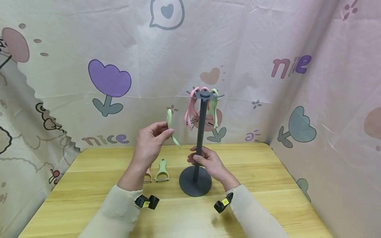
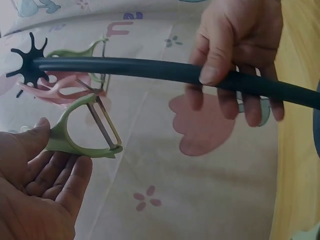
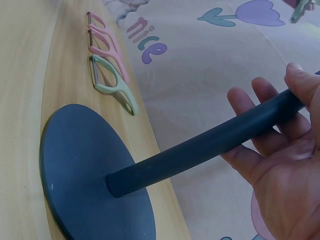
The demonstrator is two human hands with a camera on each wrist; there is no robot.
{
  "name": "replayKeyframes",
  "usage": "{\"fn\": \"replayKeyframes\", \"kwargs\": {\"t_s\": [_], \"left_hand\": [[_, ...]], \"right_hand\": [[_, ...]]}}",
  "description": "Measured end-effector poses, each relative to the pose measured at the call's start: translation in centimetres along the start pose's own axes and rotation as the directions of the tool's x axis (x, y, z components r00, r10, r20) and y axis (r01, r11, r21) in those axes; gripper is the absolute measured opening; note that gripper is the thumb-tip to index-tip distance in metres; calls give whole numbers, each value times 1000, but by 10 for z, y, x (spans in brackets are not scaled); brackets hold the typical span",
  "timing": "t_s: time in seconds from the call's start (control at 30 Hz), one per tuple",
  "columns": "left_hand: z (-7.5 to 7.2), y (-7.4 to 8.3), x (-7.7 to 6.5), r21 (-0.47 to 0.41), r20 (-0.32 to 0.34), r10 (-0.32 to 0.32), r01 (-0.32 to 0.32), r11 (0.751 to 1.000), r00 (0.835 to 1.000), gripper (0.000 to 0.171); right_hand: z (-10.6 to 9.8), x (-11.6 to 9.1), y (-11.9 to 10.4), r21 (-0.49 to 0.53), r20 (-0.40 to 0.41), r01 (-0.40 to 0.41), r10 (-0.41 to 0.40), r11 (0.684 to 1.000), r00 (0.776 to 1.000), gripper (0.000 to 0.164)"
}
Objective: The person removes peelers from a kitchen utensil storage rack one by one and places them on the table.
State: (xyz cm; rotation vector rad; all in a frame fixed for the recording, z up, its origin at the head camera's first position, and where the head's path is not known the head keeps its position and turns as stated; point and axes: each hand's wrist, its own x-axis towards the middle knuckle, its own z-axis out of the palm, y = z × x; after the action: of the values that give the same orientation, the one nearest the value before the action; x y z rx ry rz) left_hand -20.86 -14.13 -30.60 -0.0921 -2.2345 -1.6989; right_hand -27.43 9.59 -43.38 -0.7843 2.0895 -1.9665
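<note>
Green peeler point(image 2: 59, 136) in the person's left hand point(image 1: 148, 140): pinched by the handle, thumb against fingers, blade end free of the hand. Position: in the air, left of the dark stand point(image 1: 201, 127) and apart from it, over the far part of the wooden table point(image 1: 253, 205).

Right hand point(image 1: 212, 162) grasps the lower half of the pole, thumb and fingers round it. Round base point(image 1: 189, 186) rests on the table, about midway between left and right edges, toward the far edge.

Stand top, a hub with radiating hooks point(image 1: 205, 95), carries three peelers by their handles, blades downward. First pink peeler point(image 1: 190, 110) and second pink peeler point(image 1: 204, 88) toward the left, the second largely hidden by the pole; hung green peeler point(image 1: 214, 105) on the right.

On the table, left of the base and near the far edge, lie three more: loose green peeler point(image 1: 162, 168) nearest the base, then near pink peeler point(image 3: 120, 65) and far pink peeler point(image 3: 98, 18) in a row. Head view has the left arm covering part of the pink ones; right wrist view shows all three.

Progress, by judgement: hanging looks roughly half done. Three up, one in hand and not yet on a hook, three lying loose. Some hooks look bare; exact number uncertain.
</note>
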Motion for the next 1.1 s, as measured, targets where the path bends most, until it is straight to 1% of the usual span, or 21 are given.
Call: {"fn": "replayKeyframes", "kwargs": {"t_s": [0.17, 0.3, 0.47, 0.6, 0.83, 1.1], "left_hand": [[-1, -9, 1, 59, -11, -25, 25, 998, 1000, 36], [-3, -19, 2, 94, -20, -33, 34, 995, 999, 36], [-10, -33, 4, 134, -31, -49, 53, 990, 998, 35], [-18, -43, 5, 185, -33, -74, 79, 980, 997, 37], [-32, -56, 7, 309, -36, -94, 100, 946, 995, 42], [-48, -74, 9, 450, -57, -115, 129, 884, 992, 40]], "right_hand": [[0, 1, 0, 3, -3, -1, 1, 1000, 1000, 32], [1, 1, 0, 4, -3, 0, 0, 1000, 1000, 32], [1, 0, 0, 11, -9, 5, -5, 1000, 1000, 31], [1, 0, -1, 10, -15, 5, -5, 1000, 1000, 30], [1, 0, 0, 8, -17, 2, -2, 1000, 1000, 31], [1, 0, 0, 5, -14, 3, -3, 1000, 1000, 30]]}}
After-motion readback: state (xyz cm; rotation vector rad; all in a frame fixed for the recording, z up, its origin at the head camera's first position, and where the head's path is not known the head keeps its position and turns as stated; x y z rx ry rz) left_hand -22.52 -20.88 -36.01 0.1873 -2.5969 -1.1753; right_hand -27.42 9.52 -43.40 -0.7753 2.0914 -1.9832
